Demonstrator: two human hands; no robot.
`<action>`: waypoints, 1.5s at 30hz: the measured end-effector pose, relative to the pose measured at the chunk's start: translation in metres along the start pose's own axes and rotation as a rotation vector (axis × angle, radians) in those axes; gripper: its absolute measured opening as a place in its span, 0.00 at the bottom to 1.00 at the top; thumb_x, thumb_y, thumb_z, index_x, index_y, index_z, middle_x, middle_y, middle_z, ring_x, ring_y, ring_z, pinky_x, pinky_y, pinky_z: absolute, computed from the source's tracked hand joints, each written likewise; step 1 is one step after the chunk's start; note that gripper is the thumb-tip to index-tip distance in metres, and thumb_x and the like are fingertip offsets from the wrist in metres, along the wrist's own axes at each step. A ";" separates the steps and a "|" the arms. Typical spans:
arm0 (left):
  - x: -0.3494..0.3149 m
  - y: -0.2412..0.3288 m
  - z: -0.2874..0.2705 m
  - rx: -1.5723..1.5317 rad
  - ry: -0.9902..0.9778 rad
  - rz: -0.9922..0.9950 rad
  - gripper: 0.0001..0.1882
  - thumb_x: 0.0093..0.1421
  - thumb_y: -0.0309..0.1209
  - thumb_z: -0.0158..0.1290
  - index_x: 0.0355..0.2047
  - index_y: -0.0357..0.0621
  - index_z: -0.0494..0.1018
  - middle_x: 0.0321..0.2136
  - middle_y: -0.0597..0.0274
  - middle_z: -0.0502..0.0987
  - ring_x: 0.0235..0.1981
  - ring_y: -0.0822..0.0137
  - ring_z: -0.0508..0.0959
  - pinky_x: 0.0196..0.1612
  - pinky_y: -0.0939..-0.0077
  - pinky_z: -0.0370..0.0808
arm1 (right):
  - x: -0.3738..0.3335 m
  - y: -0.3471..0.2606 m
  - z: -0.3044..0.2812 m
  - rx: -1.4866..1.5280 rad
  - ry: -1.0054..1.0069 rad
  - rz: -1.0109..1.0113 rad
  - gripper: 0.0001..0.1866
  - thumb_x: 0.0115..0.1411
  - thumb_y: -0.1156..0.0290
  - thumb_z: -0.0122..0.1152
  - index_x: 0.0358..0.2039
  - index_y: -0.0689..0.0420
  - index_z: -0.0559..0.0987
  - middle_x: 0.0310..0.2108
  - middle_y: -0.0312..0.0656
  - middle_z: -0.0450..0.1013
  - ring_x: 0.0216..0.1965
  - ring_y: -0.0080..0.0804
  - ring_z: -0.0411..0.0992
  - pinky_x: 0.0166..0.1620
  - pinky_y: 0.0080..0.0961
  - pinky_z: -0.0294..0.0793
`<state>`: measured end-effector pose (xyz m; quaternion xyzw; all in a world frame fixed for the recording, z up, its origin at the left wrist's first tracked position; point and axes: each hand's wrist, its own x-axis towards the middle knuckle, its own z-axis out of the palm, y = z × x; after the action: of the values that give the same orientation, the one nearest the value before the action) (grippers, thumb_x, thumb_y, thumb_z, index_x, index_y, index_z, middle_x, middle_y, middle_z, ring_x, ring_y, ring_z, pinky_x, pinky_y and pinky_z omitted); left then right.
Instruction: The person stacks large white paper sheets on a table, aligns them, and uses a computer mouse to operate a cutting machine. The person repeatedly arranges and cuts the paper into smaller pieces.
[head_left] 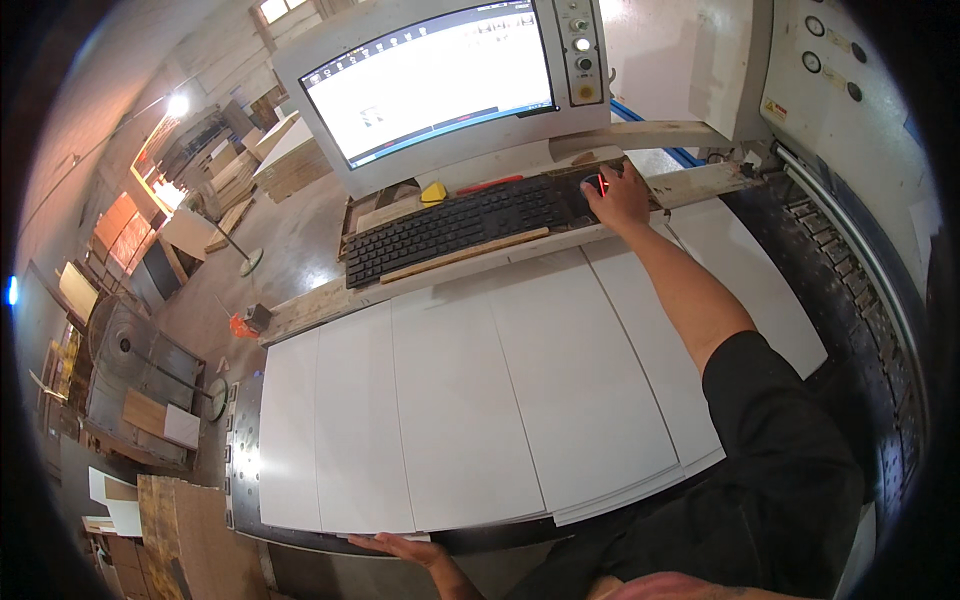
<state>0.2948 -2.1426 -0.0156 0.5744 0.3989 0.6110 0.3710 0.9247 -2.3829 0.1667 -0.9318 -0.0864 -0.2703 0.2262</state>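
Observation:
My right hand [624,197] rests over a dark computer mouse [596,186] with a red glow, its fingers curved round it. The mouse sits at the right end of a wooden ledge, beside a black keyboard [455,230]. Below the ledge, several white panels [450,400] lie side by side on a dark machine bed, some of them stacked at the near edge. My left hand [400,547] is at that near edge, fingers stretched out and apart, against the panels' rim. Part of its underside contact is hidden.
A lit monitor [440,90] in a pale housing stands behind the keyboard, with control knobs [582,45] at its right. A yellow block [433,193] lies on the ledge. Rollers [835,250] run along the right. Brown boards [195,535] and a standing fan [125,345] are at left.

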 end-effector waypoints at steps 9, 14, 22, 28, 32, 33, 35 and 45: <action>-0.001 -0.010 -0.008 0.096 -0.021 0.045 0.43 0.80 0.54 0.33 0.79 0.35 0.33 0.78 0.35 0.36 0.79 0.44 0.46 0.78 0.47 0.50 | -0.013 0.037 -0.025 0.300 0.196 -0.203 0.42 0.62 0.42 0.69 0.71 0.47 0.70 0.73 0.63 0.57 0.72 0.63 0.58 0.71 0.53 0.62; 0.001 -0.018 -0.012 0.287 -0.024 0.120 0.44 0.80 0.53 0.35 0.79 0.32 0.34 0.79 0.35 0.32 0.79 0.44 0.43 0.78 0.48 0.48 | -0.011 0.090 -0.059 0.256 0.178 -0.206 0.41 0.64 0.43 0.68 0.70 0.55 0.70 0.71 0.64 0.58 0.71 0.62 0.60 0.70 0.51 0.64; 0.001 -0.010 -0.002 0.138 0.018 0.047 0.45 0.80 0.55 0.34 0.79 0.33 0.33 0.79 0.36 0.29 0.80 0.44 0.42 0.79 0.48 0.45 | -0.020 0.084 -0.058 0.308 0.049 -0.184 0.37 0.62 0.46 0.71 0.66 0.52 0.74 0.63 0.58 0.68 0.65 0.55 0.69 0.66 0.47 0.70; 0.004 -0.003 -0.002 0.161 0.050 0.037 0.44 0.80 0.52 0.36 0.78 0.30 0.36 0.79 0.35 0.36 0.79 0.44 0.46 0.78 0.50 0.49 | -0.040 0.014 -0.039 0.120 -0.042 -0.094 0.37 0.60 0.43 0.71 0.66 0.45 0.76 0.64 0.53 0.67 0.65 0.54 0.68 0.65 0.47 0.72; 0.001 0.002 -0.002 0.145 0.030 0.074 0.43 0.80 0.51 0.36 0.78 0.31 0.35 0.79 0.35 0.37 0.79 0.44 0.47 0.78 0.50 0.49 | -0.033 -0.004 -0.023 0.051 0.035 -0.076 0.34 0.61 0.46 0.71 0.65 0.43 0.76 0.63 0.55 0.67 0.67 0.55 0.66 0.67 0.49 0.67; 0.001 0.002 -0.001 0.025 0.010 0.058 0.44 0.80 0.51 0.37 0.78 0.32 0.33 0.79 0.36 0.37 0.79 0.44 0.46 0.78 0.49 0.49 | -0.029 -0.004 -0.019 0.023 0.041 -0.064 0.33 0.61 0.47 0.71 0.64 0.44 0.76 0.62 0.55 0.68 0.67 0.55 0.66 0.68 0.49 0.67; 0.000 0.001 0.000 0.013 0.021 0.066 0.44 0.80 0.51 0.37 0.79 0.33 0.33 0.79 0.38 0.37 0.79 0.44 0.46 0.78 0.48 0.48 | -0.019 -0.004 -0.012 -0.028 0.024 -0.016 0.29 0.62 0.52 0.70 0.63 0.44 0.77 0.62 0.52 0.68 0.66 0.53 0.67 0.67 0.49 0.69; -0.002 -0.001 -0.002 0.165 -0.015 0.079 0.42 0.80 0.54 0.31 0.79 0.38 0.32 0.79 0.40 0.36 0.78 0.45 0.47 0.77 0.48 0.52 | 0.005 -0.002 -0.003 0.021 -0.026 -0.033 0.31 0.62 0.59 0.69 0.66 0.44 0.76 0.65 0.49 0.67 0.64 0.52 0.70 0.65 0.47 0.73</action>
<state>0.2929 -2.1442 -0.0178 0.6230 0.4220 0.5858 0.3010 0.9273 -2.3828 0.1727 -0.9313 -0.1075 -0.2610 0.2303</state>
